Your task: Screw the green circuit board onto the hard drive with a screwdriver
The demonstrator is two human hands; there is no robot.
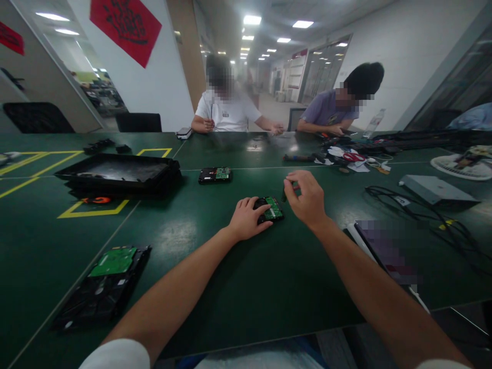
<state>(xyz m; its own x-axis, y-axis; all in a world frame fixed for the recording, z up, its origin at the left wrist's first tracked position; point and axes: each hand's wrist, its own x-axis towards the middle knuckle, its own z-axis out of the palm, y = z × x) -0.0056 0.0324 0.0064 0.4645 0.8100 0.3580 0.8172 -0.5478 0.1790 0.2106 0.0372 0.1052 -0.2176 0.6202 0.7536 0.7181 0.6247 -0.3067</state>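
Note:
A hard drive (273, 209) with a green circuit board lies on the dark green table in front of me. My left hand (248, 218) grips its left side, the thumb along the near edge and a finger across the board; the hand covers part of the drive. Just right of the drive, my right hand (305, 197) is raised with thumb and fingers pinched together. A small dark thing (284, 195) shows below those fingertips, too blurred to name. A second hard drive (215, 175) lies farther back, and a larger-looking one (105, 284) at the near left.
Black trays (119, 174) are stacked at the left, with an orange-handled item beneath. At right are a phone-like slab (388, 251), black cables (415, 205), a grey metal box (438, 189) and clutter (349, 156). Two people sit across the table.

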